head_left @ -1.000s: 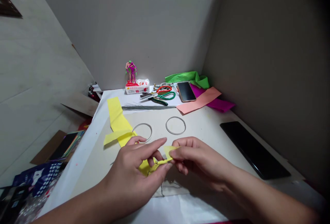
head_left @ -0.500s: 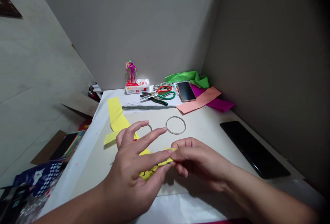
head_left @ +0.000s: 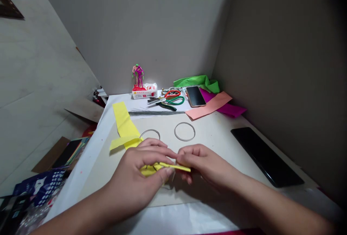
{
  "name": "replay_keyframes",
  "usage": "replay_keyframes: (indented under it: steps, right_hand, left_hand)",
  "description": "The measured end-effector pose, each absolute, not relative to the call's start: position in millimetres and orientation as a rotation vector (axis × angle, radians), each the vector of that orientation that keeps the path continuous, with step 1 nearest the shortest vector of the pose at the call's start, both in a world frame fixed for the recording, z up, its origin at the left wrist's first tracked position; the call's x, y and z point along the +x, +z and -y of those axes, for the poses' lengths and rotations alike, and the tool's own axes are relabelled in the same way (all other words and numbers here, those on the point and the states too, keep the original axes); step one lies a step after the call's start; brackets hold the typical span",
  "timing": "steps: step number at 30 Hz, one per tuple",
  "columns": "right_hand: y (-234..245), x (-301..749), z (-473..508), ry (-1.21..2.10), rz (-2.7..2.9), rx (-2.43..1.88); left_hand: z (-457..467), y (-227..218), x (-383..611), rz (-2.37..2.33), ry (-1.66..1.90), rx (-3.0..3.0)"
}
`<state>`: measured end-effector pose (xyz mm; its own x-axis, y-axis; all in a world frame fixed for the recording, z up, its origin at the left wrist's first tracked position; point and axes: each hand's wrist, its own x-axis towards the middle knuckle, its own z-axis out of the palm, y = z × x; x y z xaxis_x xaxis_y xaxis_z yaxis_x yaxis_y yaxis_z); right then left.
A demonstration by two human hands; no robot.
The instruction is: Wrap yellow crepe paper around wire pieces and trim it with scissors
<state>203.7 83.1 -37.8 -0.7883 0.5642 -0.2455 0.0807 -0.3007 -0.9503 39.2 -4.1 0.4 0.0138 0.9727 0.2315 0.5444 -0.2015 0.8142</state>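
Observation:
My left hand (head_left: 135, 177) is closed around folded yellow crepe paper (head_left: 149, 171) that has thin dark lines across it, possibly wire. A narrow folded edge of this paper sticks out past the left thumb and crosses in front of my right fingers. My right hand (head_left: 199, 159) is pinched shut close to the left fingertips; what sits inside the pinch is hidden. Behind the left hand lies a longer yellow paper strip (head_left: 126, 123). One wire ring (head_left: 150, 130) is partly covered by the left hand, and a second wire ring (head_left: 184, 140) rests on the board beyond both hands.
Scissors (head_left: 173, 100), a bundle of thin wires (head_left: 154, 113) and a phone (head_left: 195, 96) lie at the back. Pink paper (head_left: 210, 105) and green paper (head_left: 195, 80) are at back right. A small figure (head_left: 138, 74) stands behind. A black slab (head_left: 265, 155) lies at right.
My left fingers, spread before, have curled down over the yellow paper. The left hand has drawn slightly left, uncovering more of one ring. The folded paper edge now shows past the right fingertips.

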Motion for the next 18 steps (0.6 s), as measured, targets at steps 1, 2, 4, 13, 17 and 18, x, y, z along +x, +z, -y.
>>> replay_keyframes:
  steps: [1,2,4,13,17,18]
  right_hand:
    - [-36,204,-82,1.917,1.702,-0.802]
    - [-34,206,-81,1.657,1.762,-0.763]
    - [-31,209,-79,1.212,1.846,-0.611]
    - [-38,210,-72,0.925,1.981,-0.366]
    - [-33,210,-74,1.362,1.850,-0.611]
    - [-32,211,-74,1.504,1.801,-0.625]
  left_hand:
    - [2,1,38,-1.551,1.112,1.673]
    - [1,1,37,-1.560,1.117,1.578]
    - [-1,2,35,-1.584,1.094,1.450]
    - [-3,-2,33,-1.611,1.022,1.287]
    - [-1,-4,30,-1.545,1.007,1.136]
    - [0,-5,29,-1.518,1.008,1.102]
